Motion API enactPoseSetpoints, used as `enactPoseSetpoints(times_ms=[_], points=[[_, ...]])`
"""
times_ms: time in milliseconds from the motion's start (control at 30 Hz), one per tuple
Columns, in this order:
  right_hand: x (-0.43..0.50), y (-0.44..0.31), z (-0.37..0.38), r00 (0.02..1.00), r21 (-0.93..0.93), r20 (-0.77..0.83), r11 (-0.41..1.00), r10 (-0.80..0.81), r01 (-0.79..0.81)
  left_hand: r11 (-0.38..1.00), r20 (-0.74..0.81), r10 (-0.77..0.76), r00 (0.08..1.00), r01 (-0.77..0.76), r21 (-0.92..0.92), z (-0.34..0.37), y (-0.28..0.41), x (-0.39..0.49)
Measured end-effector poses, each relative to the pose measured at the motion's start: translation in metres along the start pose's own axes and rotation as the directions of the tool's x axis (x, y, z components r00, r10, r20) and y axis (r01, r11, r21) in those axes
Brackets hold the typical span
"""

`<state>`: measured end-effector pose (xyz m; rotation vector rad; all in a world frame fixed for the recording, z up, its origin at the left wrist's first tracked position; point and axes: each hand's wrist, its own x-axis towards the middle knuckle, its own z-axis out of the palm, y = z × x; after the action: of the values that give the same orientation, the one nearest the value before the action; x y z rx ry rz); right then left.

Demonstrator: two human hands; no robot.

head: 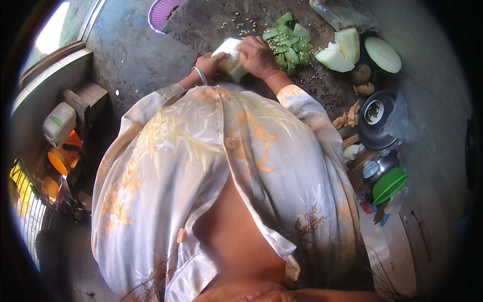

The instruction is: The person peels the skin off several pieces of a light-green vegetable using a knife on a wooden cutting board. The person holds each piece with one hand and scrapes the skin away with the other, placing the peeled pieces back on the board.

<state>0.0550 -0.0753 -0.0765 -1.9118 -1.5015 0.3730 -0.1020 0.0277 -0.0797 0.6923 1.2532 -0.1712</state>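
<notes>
A thick chunk of pale, peeled melon or gourd (231, 62) is held in front of my body at the top of the head view. My left hand (212, 64), with a silver bangle at the wrist, grips its left side. The fingers of my right hand (258, 56) are curled against its upper right side; whether they hold some small tool is hidden. Just right of that hand lies a pile of green peel pieces (292, 43) strewn with pale seeds. Farther right are cut wedges of the pale flesh (339, 53) with green-white rind.
A purple plastic basket (160, 17) stands at the top left. On the right are a large cut slice (383, 54), brown round tubers (361, 73), a dark basin (371, 134), a green bowl (390, 185) and plastic bags (345, 13). A white jug (59, 122) is at far left.
</notes>
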Motion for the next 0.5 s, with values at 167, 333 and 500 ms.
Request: enactPoseSetpoints(times_ms=[167,333,500], points=[[0.003,0.053,0.004,0.875,-0.025,-0.186,0.888,0.447,-0.459,0.997,-0.031,0.052,0.998,-0.05,0.053,0.001,0.002,0.0],[-0.007,0.036,-0.003,0.805,0.167,0.307,0.804,0.507,-0.57,0.998,-0.015,0.043,0.999,-0.042,0.043,-0.003,-0.007,0.01],[-0.021,0.05,0.003,0.805,0.069,0.092,0.803,0.586,-0.592,0.99,-0.042,0.088,0.995,-0.083,0.115,-0.007,-0.015,0.022]])
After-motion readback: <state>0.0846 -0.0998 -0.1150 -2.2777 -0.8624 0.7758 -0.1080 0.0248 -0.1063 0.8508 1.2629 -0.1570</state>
